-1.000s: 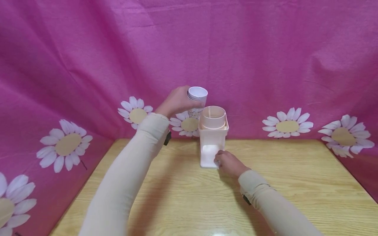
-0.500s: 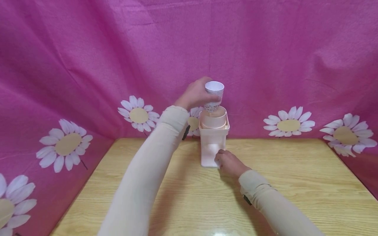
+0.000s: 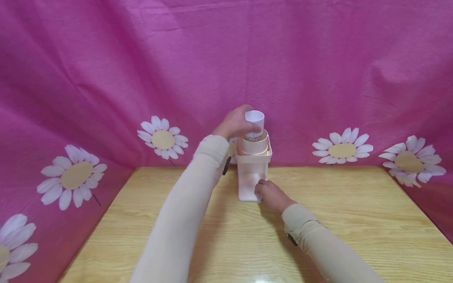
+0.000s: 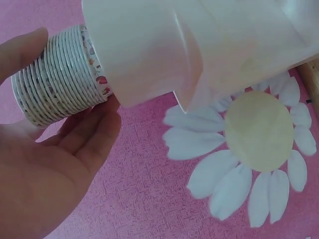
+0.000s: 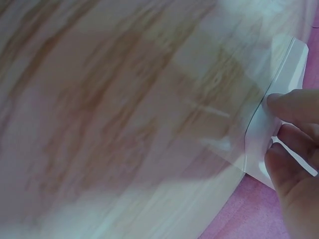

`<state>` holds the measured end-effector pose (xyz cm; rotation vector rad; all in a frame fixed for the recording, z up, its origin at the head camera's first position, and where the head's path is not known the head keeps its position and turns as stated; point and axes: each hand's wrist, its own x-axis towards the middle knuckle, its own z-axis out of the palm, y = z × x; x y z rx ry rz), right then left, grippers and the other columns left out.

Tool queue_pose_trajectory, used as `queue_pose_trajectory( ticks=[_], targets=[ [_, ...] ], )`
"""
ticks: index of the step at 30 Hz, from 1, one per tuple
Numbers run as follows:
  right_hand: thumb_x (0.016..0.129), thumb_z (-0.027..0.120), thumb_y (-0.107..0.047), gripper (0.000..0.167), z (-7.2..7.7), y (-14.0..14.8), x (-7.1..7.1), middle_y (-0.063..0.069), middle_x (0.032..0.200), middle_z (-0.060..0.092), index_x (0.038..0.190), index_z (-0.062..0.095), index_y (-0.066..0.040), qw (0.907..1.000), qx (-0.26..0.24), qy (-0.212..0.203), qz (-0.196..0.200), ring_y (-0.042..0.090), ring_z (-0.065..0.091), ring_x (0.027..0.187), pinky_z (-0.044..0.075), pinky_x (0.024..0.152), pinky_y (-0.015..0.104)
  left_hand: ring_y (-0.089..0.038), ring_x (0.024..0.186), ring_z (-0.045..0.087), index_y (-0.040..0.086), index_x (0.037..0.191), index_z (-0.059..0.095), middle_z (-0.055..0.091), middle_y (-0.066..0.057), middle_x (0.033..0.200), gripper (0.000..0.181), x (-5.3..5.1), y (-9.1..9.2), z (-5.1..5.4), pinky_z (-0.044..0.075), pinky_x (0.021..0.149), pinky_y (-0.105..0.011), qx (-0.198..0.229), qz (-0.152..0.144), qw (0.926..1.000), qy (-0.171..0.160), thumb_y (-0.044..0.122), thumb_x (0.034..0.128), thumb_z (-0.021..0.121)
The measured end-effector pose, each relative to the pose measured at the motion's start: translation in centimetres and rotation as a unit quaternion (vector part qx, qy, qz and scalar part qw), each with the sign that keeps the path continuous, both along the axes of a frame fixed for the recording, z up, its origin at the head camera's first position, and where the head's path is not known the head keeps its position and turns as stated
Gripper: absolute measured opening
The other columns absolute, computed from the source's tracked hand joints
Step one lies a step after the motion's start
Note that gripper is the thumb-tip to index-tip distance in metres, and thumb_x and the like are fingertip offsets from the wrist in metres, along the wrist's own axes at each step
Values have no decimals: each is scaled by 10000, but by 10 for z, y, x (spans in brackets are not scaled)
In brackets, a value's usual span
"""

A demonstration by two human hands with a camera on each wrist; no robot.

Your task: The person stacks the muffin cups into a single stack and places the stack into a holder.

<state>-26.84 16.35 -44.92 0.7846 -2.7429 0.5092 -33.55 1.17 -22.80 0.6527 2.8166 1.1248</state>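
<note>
My left hand [image 3: 236, 122] grips a nested stack of white paper cups [image 3: 255, 125] by its side. The stack stands upright, rims up, its lower end inside the round opening of a cream plastic cup dispenser [image 3: 252, 165]. In the left wrist view, thumb and fingers lie on either side of the cups [image 4: 59, 74], and a floral print shows beside the dispenser's round tube [image 4: 134, 50]. Low down, my right hand [image 3: 274, 195] pinches the right edge of the dispenser's base. The right wrist view has fingers and thumb on that pale edge [image 5: 286, 74].
The dispenser stands near the back of a wood-grain table [image 3: 170, 224]. Right behind it hangs a pink cloth [image 3: 301, 70] with big white daisies, which also covers both sides.
My left hand has carried the cup stack to the right, over the dispenser, then lowered it into the round opening. The right hand has kept its hold on the base.
</note>
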Motion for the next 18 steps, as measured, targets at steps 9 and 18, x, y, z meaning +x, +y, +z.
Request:
queue_pose_trajectory(
  ticks=[9,18],
  targets=[
    [608,677,119,269,-3,-3,-1,76,857,608,841,665,-16,9998,-30,163,76,248,567,776,522,732,370,-272,1187,582,91,1396,498,625,-109,1294,694,-1,-3,-5,475,1044,-404,-190,12,9998,57,246,789,797],
    [594,678,124,271,-4,-4,-2,60,836,597,816,649,-28,9993,29,355,140,226,541,753,488,722,341,-266,1196,575,101,1410,482,613,-101,1307,717,1,-6,-10,475,1051,-413,-187,108,9996,-169,275,791,800]
  ],
)
